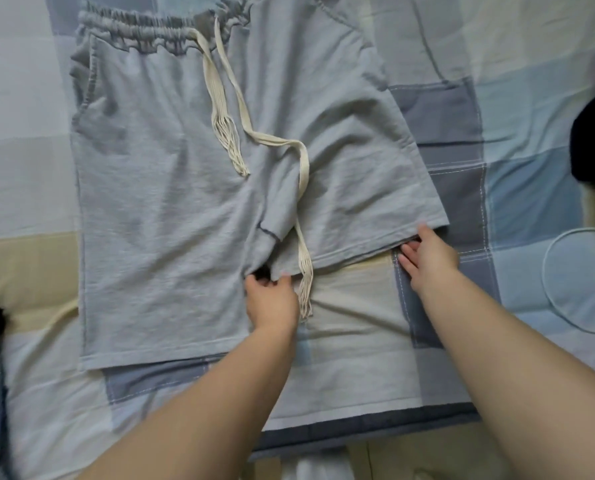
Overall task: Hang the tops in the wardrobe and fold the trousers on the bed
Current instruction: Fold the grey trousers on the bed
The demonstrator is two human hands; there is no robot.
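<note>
Across the bed point(531, 188), grey shorts point(157, 209) lie flat.
My left hand point(271, 299) pinches the inner hem; right hand point(427, 252), fingers straight, touches the outer hem.

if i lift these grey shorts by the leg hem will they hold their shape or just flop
Probably flop: the grey shorts already wrinkle and bunch where the left hand pinches the hem. They look light, thin jersey. The loose drawstring lying across them would likely dangle and swing.
</note>
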